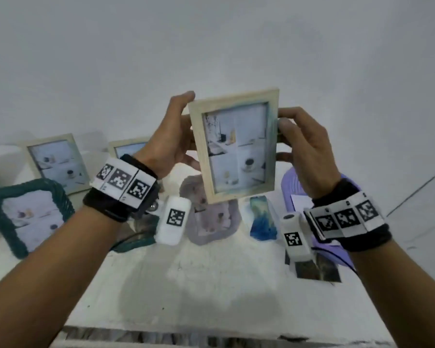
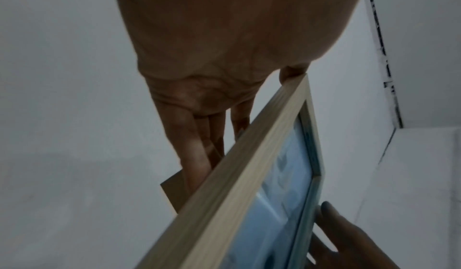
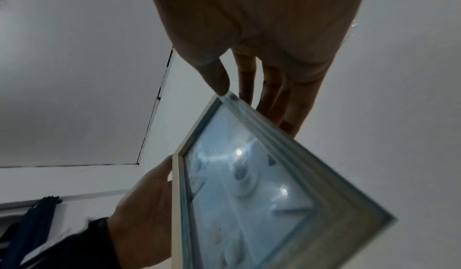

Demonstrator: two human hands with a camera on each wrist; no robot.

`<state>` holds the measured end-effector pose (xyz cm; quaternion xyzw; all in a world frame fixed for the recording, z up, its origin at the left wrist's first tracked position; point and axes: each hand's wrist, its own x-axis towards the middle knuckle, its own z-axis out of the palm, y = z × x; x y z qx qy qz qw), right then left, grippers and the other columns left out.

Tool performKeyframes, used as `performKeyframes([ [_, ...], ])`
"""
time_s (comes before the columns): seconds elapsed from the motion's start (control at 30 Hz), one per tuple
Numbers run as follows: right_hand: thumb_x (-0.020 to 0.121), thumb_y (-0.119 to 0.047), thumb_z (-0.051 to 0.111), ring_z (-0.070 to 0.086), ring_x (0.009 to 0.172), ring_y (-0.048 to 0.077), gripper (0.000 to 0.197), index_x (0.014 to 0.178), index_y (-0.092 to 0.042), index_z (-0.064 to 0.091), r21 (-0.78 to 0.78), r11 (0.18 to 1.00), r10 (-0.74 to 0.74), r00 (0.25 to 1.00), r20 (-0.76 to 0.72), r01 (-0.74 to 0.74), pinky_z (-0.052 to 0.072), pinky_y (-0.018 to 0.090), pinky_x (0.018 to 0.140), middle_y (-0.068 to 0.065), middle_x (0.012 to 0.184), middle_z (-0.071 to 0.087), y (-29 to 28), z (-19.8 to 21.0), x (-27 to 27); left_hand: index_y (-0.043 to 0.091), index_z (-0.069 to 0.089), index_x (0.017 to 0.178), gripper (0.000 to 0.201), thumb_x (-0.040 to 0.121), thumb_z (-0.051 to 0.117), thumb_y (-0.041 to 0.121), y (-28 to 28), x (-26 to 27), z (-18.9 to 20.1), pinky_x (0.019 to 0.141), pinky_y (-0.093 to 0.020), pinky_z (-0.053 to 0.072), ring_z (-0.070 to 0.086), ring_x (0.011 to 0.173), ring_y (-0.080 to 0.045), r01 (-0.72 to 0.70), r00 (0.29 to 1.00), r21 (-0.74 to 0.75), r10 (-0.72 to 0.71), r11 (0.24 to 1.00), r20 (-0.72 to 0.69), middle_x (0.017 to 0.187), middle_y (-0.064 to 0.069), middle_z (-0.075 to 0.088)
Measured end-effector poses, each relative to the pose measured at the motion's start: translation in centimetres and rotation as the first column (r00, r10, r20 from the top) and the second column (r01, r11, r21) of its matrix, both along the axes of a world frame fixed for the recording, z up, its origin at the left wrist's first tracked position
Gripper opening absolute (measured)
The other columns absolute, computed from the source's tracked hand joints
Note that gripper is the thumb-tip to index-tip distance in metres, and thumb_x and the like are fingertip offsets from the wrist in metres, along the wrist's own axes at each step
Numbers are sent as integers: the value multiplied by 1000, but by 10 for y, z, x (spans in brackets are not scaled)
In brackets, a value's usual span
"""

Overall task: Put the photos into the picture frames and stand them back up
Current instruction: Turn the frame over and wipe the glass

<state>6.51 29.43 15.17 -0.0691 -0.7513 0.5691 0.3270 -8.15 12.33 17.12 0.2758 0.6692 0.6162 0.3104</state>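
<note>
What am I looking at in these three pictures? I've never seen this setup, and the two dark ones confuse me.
There is no machine here, only a person's two bare hands wearing wristbands with printed markers. The big picture comes from a camera on the person's head, looking down at a white table. The two dark pictures come from cameras on the wrists, looking along the fingers.

The left hand and right hand hold a pale wooden frame up in the air by its side edges, with a photo already in it.

On the table behind, a second wooden frame and a green woven frame stand with photos. A lilac frame and a purple tray are there too.
</note>
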Motion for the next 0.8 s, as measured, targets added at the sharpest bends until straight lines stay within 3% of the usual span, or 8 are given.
performKeyframes([
  [0.07,100,-13,48,65,81,11,14,106,-9,60,119,992,-33,999,-20,35,57,31,59,-2,90,64,21,15,-29,12,67,100,68,98,16,56,16,-24,17,59,-38,55,66,73,-25,-1,1000,-1,1,1000,-23,88,-12,70],
  [0.17,95,-14,54,68,83,19,17,110,-8,61,247,967,-65,998,19,58,60,44,66,4,89,66,56,23,-72,8,61,116,65,97,19,54,37,-64,28,66,-43,58,62,93,-34,9,1000,-49,-10,999,-27,110,-25,63],
  [0.27,94,-17,55,70,80,24,24,118,-12,57,274,962,-39,996,85,14,60,43,65,15,90,66,82,17,-108,2,53,134,75,94,24,58,56,-100,24,74,-50,58,61,102,-37,56,998,-126,-54,990,13,129,-31,56],
  [0.37,94,-15,55,68,79,24,20,114,-17,57,246,968,-2,983,184,-44,61,37,65,11,87,64,100,1,-137,12,59,129,72,95,24,66,75,-122,10,85,-59,54,65,108,-38,70,997,-212,-61,975,46,124,-21,65],
  [0.43,93,-14,56,66,78,23,16,108,-19,56,213,974,21,965,260,-78,60,36,66,7,84,63,110,-14,-152,16,62,121,64,97,26,62,85,-133,-4,81,-57,56,66,105,-36,83,994,-255,-63,963,85,118,-18,68],
  [0.53,93,-14,57,67,77,24,12,105,-18,56,173,977,58,933,355,-126,60,39,71,6,84,66,124,-39,-167,13,64,109,53,95,33,53,95,-149,-28,70,-50,59,67,93,-32,116,983,-304,-66,946,171,104,-17,69],
  [0.67,93,-16,59,70,76,26,10,102,-16,56,156,962,124,866,485,-225,58,47,76,2,80,66,136,-75,-176,6,63,105,55,71,47,47,102,-164,-62,75,-55,58,68,82,-32,158,960,-391,-48,907,277,95,-18,69],
  [0.8,93,-16,59,70,78,28,9,98,-18,52,87,952,181,772,610,-293,58,47,79,8,87,67,137,-104,-184,5,65,99,54,68,47,45,107,-174,-95,78,-57,56,66,84,-35,208,937,-464,-39,861,348,92,-19,69],
])
